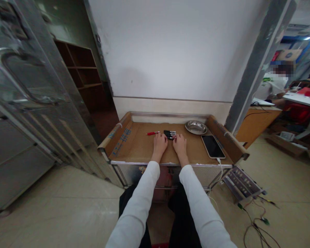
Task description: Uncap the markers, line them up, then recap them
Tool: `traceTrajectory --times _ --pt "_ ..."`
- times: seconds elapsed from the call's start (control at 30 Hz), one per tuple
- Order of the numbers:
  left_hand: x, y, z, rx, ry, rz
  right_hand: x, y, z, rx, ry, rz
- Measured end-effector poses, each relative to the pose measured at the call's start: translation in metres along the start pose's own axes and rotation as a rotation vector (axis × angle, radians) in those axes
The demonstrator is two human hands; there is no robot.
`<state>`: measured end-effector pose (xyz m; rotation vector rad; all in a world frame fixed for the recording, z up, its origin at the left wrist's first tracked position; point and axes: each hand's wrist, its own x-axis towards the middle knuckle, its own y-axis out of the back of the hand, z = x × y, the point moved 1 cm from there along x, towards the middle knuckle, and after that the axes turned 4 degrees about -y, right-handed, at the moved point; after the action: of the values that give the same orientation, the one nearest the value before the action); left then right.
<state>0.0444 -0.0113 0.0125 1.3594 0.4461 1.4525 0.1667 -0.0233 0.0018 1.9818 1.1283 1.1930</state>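
Note:
Several black pens lie side by side in a small row on the cardboard-lined cart top. My left hand rests at the left end of the nearest pen, its fingers curled against it. At the right end of the same pen my right hand has its fingers bent and pressed together. The fingertips partly hide the pen ends. Just left of the row is a slim red pen-like tool, touched by neither hand; its exact kind is too small to tell.
A round metal dish and a phone with a white cable stand to the right. Raised cardboard sides edge the cart. A metal door is at left; a power strip-like unit and cables lie on the floor. People sit far right.

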Motion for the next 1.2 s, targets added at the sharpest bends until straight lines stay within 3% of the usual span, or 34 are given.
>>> traceTrajectory --times 0.13,0.33,0.47,0.7,0.87,1.2 --pt "-0.001 0.006 0.001 0.064 0.108 0.093 0.000 0.002 -0.001 -0.027 -0.005 -0.012" --pt "-0.002 0.001 -0.009 0.090 0.404 0.187 -0.002 0.004 -0.003 -0.087 -0.008 -0.027" --pt "-0.002 -0.002 -0.010 0.086 0.417 0.168 -0.002 0.006 -0.004 -0.036 0.016 -0.037" --pt "0.000 -0.003 -0.011 0.101 0.425 0.168 -0.005 0.006 -0.012 0.109 0.271 -0.190" --pt "0.001 -0.005 -0.011 0.119 0.405 0.148 -0.006 0.006 -0.012 0.045 0.199 -0.175" --pt "-0.004 0.001 -0.008 0.151 0.492 0.152 -0.007 0.009 -0.012 -0.078 0.115 -0.099"
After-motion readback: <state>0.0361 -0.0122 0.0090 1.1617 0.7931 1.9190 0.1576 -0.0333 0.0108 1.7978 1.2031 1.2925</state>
